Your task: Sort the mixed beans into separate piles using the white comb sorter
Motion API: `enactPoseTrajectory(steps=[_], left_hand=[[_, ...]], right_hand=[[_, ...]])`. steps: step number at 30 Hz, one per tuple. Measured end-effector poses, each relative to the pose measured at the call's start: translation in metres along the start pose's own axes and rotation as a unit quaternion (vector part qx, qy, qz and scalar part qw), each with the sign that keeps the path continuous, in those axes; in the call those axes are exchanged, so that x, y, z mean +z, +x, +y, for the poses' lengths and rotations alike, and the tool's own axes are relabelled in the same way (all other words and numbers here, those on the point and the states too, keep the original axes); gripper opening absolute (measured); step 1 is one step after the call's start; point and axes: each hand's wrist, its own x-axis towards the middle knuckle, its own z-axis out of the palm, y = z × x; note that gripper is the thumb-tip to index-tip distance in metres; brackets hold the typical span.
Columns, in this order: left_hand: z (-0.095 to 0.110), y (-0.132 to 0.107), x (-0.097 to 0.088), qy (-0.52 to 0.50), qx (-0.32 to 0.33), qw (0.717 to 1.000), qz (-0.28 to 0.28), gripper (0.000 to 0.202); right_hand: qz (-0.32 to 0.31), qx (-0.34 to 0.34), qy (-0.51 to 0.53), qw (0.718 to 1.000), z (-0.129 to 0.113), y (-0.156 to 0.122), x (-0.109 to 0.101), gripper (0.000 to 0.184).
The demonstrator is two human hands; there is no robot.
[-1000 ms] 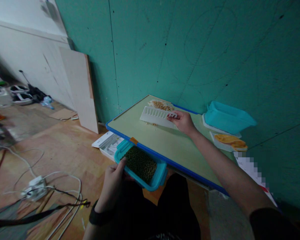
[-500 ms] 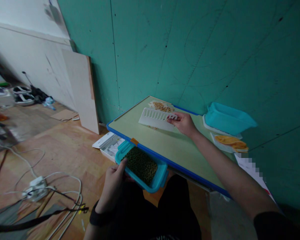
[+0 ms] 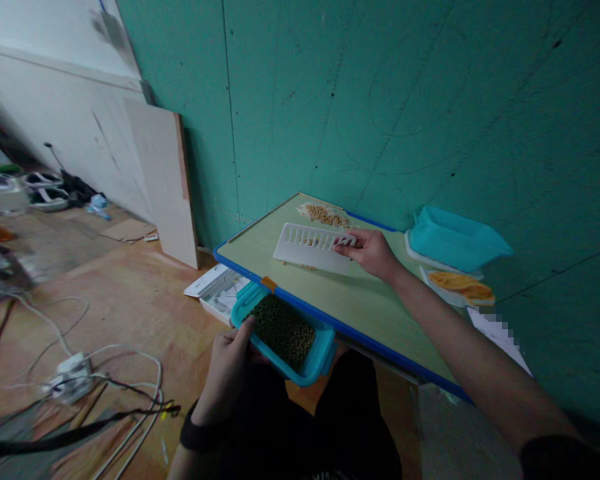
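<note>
My left hand [image 3: 233, 357] grips the near left side of a blue plastic container [image 3: 325, 353], thumb over the rim. Small dark green beans [image 3: 273, 320] fill it, with tan ones at its right end. The container is just below the table's front edge. My right hand [image 3: 373, 253] pinches the right end of a white slotted plastic panel [image 3: 310, 259], held tilted over the tabletop. A few tan beans lie by the panel's lower edge and show through its slots. Behind it, a pile of tan beans [image 3: 325, 214] lies near the table's back corner.
On the right of the table [image 3: 380, 307] sit a blue bin [image 3: 455, 233] and a folded yellow cloth [image 3: 460, 285]. An open white box [image 3: 217, 293] is beneath the left edge. Cables and a power strip [image 3: 73, 379] lie on the floor. A green wall borders the table's back.
My right hand has brought the white panel slightly nearer to me, and a few tan beans have shifted with it. My left hand and the container stay in place.
</note>
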Motion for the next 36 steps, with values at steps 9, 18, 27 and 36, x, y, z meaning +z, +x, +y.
enactPoseTrajectory(steps=[9,18,27,36], left_hand=[[-0.004,0.015,-0.005,-0.001,0.004,1.000,-0.012,0.054],[-0.007,0.016,-0.005,-0.036,0.012,0.999,-0.017,0.053],[-0.009,0.017,-0.004,-0.039,0.000,0.999,-0.018,0.053],[-0.014,0.017,0.000,-0.076,-0.007,0.996,-0.036,0.051]], right_hand=[[-0.004,0.004,-0.005,1.000,-0.005,-0.013,-0.002,0.040],[0.014,0.008,-0.010,1.000,-0.006,-0.029,-0.005,0.038],[0.012,0.001,-0.061,0.998,-0.009,-0.046,-0.014,0.038],[0.018,-0.069,-0.141,0.987,-0.019,-0.078,-0.012,0.021]])
